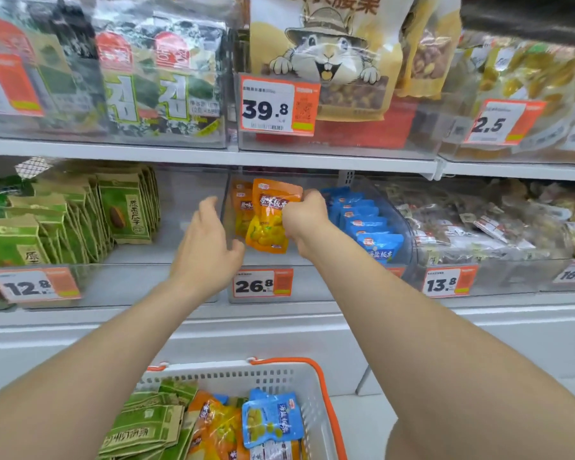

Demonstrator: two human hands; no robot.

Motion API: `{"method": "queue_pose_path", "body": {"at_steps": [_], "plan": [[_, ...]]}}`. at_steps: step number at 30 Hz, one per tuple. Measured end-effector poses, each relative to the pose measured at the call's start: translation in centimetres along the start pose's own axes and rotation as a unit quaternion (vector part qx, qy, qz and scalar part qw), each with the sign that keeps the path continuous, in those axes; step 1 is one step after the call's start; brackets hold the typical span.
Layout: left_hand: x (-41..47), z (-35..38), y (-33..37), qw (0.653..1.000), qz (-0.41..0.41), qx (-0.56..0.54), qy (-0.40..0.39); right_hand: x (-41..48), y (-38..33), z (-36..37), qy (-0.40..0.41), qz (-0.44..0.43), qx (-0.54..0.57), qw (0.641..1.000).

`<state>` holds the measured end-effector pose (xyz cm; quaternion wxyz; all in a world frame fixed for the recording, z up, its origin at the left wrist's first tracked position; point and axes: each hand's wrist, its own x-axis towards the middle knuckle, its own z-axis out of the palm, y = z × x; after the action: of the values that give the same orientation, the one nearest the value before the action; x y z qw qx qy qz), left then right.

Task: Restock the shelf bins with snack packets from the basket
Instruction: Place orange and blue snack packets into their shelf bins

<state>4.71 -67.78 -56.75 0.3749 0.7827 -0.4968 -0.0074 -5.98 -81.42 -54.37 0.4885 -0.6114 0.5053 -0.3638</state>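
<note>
The right hand (304, 215) pinches the upright orange packet (269, 217) inside the bin (312, 280). The left hand (210, 240), fingers spread and holding nothing, hovers just left of the packet.

Price tags read 39.8 (277, 107), 2.5 (498, 122), 12.8 (30, 287), 26.8 (261, 284), 13.8 (447, 283).

Orange packet (269, 216): glossy plastic film, smooth, catching light. Blue packets (362, 220): same shiny film. Green packets (127, 210): matt, paper-like, creased edges. Bin (312, 283): clear hard plastic, smooth, with glare on its front wall. Shelf (213, 157): white, smooth, faint sheen. Basket (266, 376): white slotted plastic, matt, with an orange plastic rim. Price tags (263, 283): smooth printed card.
</note>
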Motion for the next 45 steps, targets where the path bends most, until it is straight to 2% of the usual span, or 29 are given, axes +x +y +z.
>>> {"method": "queue_pose_path", "body": {"at_steps": [2,5,9,14,21,25,29,31,34,38,45], "plan": [[0.7,0.8,-0.9,0.999,-0.025,0.042,-0.015,2.2,0.6,0.8,-0.01,-0.008,-0.044,0.999],[1.6,1.0,-1.7,0.994,-0.016,0.111,-0.005,5.7,2.6,2.6,-0.034,-0.021,-0.103,0.994],[1.7,1.4,-2.2,0.992,-0.018,0.125,-0.004,7.1,3.1,5.0,-0.06,-0.024,-0.103,0.993],[1.8,1.2,-2.0,0.992,-0.017,0.122,-0.001,8.3,2.9,6.4,-0.039,-0.048,-0.127,0.99],[1.6,1.3,-2.3,0.992,-0.002,0.124,-0.008,6.8,1.4,6.6,-0.109,0.025,-0.171,0.979],[1.5,1.3,-2.3,0.992,-0.003,0.123,-0.005,13.3,5.3,8.9,-0.152,0.065,-0.255,0.953],[1.5,1.3,-2.2,0.992,0.0,0.122,-0.002,7.0,1.2,7.0,-0.167,0.074,-0.307,0.934],[1.5,1.3,-2.3,0.993,0.0,0.121,0.0,6.7,1.2,6.4,-0.18,0.074,-0.281,0.94],[1.5,1.4,-2.3,0.992,0.0,0.123,0.001,7.7,2.0,6.9,-0.152,0.064,-0.204,0.965],[1.6,1.5,-2.3,0.993,-0.001,0.119,0.003,7.8,2.3,7.2,-0.155,0.071,-0.2,0.965],[1.0,1.0,-2.0,0.993,-0.015,0.118,-0.013,5.5,1.3,5.4,-0.211,0.082,-0.298,0.927]]}}
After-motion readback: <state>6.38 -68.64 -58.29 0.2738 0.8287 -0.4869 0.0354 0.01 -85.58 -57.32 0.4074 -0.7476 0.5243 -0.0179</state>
